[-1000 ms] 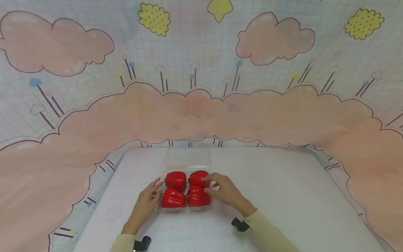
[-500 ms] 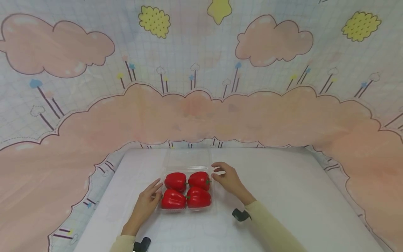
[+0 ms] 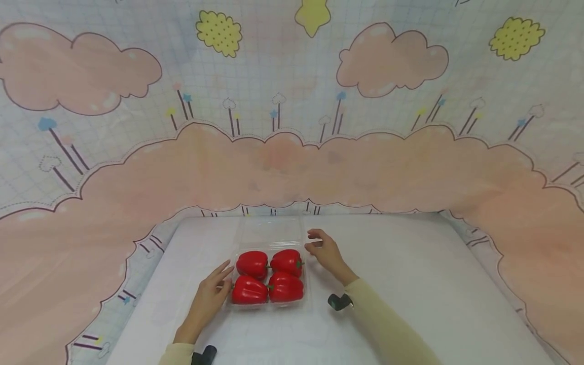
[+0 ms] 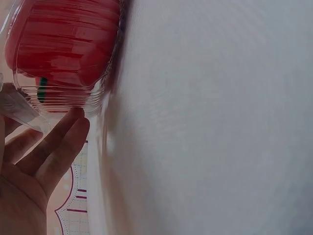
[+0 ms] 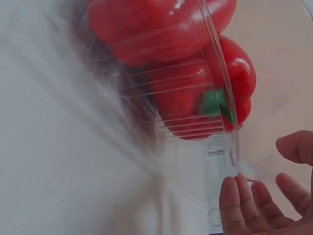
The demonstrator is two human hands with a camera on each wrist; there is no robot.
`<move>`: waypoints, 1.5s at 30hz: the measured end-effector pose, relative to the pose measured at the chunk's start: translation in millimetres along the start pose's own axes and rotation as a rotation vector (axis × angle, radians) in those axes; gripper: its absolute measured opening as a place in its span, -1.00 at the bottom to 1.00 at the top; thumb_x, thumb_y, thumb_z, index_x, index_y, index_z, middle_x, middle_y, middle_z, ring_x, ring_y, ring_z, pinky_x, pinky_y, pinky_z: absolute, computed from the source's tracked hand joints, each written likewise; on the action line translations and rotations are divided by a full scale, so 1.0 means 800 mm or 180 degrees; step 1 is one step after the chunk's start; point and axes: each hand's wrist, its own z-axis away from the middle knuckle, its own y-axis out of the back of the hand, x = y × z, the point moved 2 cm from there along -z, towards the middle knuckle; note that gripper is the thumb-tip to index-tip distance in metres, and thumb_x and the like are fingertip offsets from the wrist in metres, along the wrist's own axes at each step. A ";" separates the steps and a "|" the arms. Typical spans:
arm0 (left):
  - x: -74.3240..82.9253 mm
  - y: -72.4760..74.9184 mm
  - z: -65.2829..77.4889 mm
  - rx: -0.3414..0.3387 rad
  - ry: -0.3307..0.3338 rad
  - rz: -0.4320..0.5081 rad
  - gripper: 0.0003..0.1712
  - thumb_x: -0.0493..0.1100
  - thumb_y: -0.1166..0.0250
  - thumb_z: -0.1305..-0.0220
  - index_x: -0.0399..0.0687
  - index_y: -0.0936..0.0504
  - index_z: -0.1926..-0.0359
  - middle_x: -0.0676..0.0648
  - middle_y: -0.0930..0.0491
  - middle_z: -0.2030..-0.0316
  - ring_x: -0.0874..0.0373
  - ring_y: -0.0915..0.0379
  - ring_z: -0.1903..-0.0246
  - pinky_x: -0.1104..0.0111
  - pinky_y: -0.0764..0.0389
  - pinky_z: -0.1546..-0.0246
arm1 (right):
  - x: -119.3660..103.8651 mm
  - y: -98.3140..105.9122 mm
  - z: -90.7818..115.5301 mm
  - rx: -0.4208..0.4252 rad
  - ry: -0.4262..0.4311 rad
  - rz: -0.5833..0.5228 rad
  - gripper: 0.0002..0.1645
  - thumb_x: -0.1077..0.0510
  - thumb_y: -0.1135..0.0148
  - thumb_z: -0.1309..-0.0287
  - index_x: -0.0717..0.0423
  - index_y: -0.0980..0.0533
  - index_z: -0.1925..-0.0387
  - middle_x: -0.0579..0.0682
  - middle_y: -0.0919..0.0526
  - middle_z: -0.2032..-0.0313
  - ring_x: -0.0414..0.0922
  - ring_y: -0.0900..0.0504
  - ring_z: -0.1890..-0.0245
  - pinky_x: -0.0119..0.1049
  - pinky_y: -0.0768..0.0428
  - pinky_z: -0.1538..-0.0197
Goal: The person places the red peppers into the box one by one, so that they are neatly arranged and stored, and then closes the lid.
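Several red bell peppers point(image 3: 286, 287) with green stems sit in two rows in a clear plastic clamshell box point(image 3: 306, 291). Its transparent lid point(image 3: 271, 230) is folded back, away from me. My left hand point(image 3: 207, 300) lies along the box's left side, and in the left wrist view its extended fingertips point(image 4: 76, 115) are at the ribbed plastic wall. Beside the back right corner, near the lid's hinge, is my right hand point(image 3: 327, 253), its fingers loosely bent and holding nothing. In the right wrist view a pepper's stem point(image 5: 213, 104) shows at the box rim.
The box stands on a white tabletop point(image 3: 388, 263), left of its middle. Behind the table hangs a cloth point(image 3: 292, 167) printed with clouds and stars. A dark wrist camera point(image 3: 339, 302) sticks out below the right sleeve point(image 3: 383, 319).
My right hand has left the back right pepper and moved back to the area beside the lid's hinge. That pepper's stem now shows. The left hand keeps its place at the box.
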 end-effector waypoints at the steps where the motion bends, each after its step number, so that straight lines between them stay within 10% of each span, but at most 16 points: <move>1: 0.000 0.000 0.000 -0.0005 0.0014 -0.0003 -0.55 -0.29 -0.21 -0.32 -0.16 -0.55 -0.24 -0.14 -0.42 -0.36 0.03 -0.71 0.19 0.53 -0.72 0.26 | 0.001 -0.001 -0.002 0.0012 -0.0039 -0.0046 -0.47 0.20 -0.26 -0.23 0.14 -0.42 -0.23 0.17 -0.59 -0.11 0.06 -0.67 -0.01 -0.18 -0.75 0.04; 45: 0.001 0.001 0.002 -0.0005 0.0028 0.0004 -0.55 -0.28 -0.21 -0.34 -0.13 -0.55 -0.24 -0.12 -0.42 -0.36 0.06 -0.71 0.18 0.50 -0.72 0.22 | 0.033 -0.022 -0.056 -0.0328 -0.0757 -0.0368 -0.45 0.03 -0.15 -0.30 0.16 -0.43 -0.26 0.13 -0.69 0.07 -0.15 -0.64 0.30 -0.31 -0.70 0.04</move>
